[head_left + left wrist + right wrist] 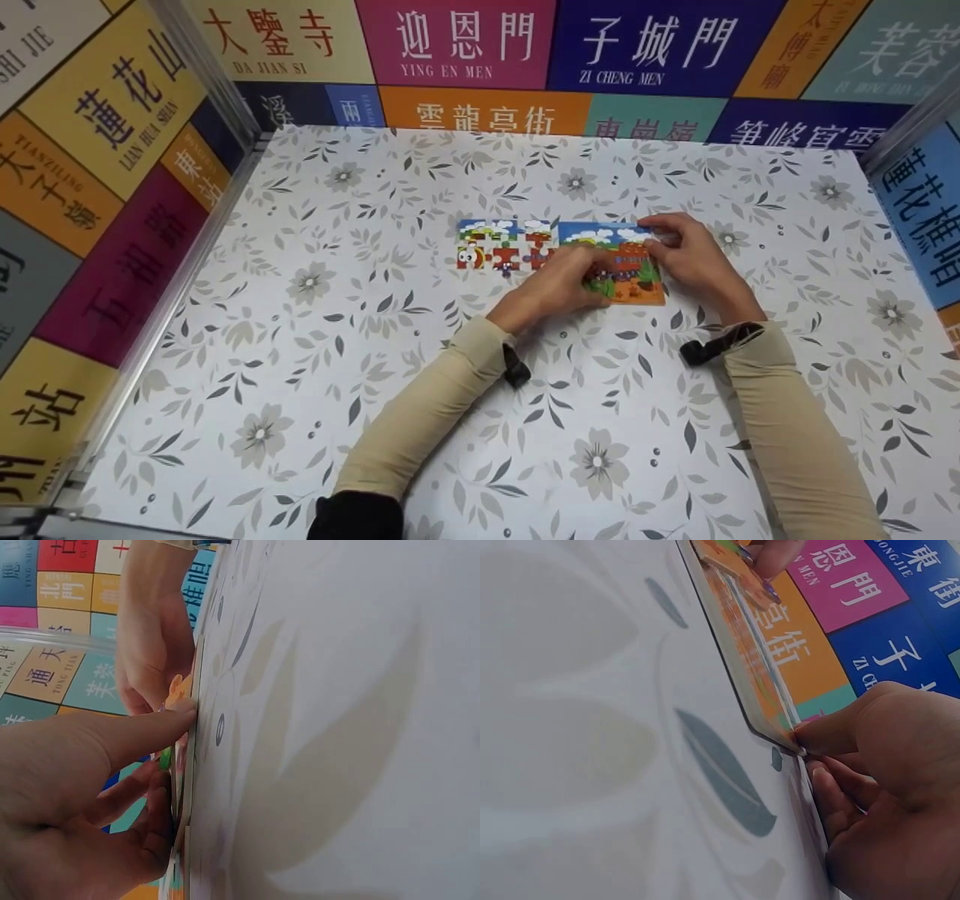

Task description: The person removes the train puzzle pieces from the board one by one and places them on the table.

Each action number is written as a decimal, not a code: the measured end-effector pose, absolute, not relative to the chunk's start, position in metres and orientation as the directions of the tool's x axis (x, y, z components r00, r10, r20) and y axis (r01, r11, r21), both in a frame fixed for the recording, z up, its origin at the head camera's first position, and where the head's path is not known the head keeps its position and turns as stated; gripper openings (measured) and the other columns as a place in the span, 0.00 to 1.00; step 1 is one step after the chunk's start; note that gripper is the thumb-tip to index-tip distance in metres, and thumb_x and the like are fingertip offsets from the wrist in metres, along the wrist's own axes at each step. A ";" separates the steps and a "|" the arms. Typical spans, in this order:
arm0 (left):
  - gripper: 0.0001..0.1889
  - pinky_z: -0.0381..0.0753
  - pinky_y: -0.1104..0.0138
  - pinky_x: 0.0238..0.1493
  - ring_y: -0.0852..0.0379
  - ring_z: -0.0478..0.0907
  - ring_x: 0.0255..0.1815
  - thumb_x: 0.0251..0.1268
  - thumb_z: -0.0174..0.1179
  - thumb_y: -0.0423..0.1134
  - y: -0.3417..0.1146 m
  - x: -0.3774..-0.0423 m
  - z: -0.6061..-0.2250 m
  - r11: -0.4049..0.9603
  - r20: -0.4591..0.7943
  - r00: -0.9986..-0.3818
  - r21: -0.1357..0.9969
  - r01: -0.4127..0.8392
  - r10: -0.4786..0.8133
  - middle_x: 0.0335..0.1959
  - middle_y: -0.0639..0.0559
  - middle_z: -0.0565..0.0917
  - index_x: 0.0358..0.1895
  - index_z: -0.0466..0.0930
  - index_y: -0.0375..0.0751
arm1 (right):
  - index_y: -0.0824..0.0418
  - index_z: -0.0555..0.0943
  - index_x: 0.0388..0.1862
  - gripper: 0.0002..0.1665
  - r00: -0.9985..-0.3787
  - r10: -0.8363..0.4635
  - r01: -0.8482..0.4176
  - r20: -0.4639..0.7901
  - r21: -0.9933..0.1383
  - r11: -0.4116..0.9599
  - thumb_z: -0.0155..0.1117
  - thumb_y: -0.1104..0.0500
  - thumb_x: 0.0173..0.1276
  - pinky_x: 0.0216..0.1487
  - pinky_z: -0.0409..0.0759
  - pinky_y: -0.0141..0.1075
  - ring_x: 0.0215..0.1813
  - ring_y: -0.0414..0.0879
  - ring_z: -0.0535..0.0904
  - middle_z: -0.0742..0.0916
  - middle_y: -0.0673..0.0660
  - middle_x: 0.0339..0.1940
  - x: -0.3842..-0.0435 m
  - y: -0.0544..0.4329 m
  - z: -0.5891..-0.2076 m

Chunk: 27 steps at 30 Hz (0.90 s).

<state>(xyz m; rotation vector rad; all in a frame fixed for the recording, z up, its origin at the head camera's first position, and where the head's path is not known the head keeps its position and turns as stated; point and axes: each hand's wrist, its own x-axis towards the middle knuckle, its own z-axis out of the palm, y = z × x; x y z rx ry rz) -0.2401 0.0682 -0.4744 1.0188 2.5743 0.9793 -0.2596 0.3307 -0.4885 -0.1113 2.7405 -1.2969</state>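
A jigsaw puzzle board (pixel 649 296) with a bright cartoon picture of sky, clouds and orange ground lies flat on the table. My left hand (pixel 562 283) reaches over its left part. Thumb and fingers there pinch a puzzle piece (pixel 727 559), seen tilted above the board in the right wrist view; the hand hides much of it from above. At the board's right side, my right hand (pixel 694 259) grips the edge near the far corner between thumb and curled fingers. Left of the board lie several loose puzzle pieces (pixel 470 258), partly hidden by the left hand.
The table (pixel 420 420) has a white cover printed with grey flowers and leaves. Coloured panels with Chinese lettering (pixel 465 41) stand along its far side and both flanks. Black straps (pixel 705 351) circle the wrists over beige sleeves.
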 end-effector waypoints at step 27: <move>0.20 0.82 0.74 0.49 0.60 0.84 0.45 0.58 0.82 0.34 0.068 -0.239 -0.477 0.476 0.107 -0.758 0.719 0.506 0.644 0.47 0.52 0.89 0.53 0.89 0.42 | 0.55 0.78 0.77 0.25 -0.991 -0.112 -0.017 -0.070 -0.770 0.637 0.62 0.58 0.84 0.67 0.75 0.45 0.69 0.60 0.78 0.77 0.65 0.74 -0.261 0.330 -0.490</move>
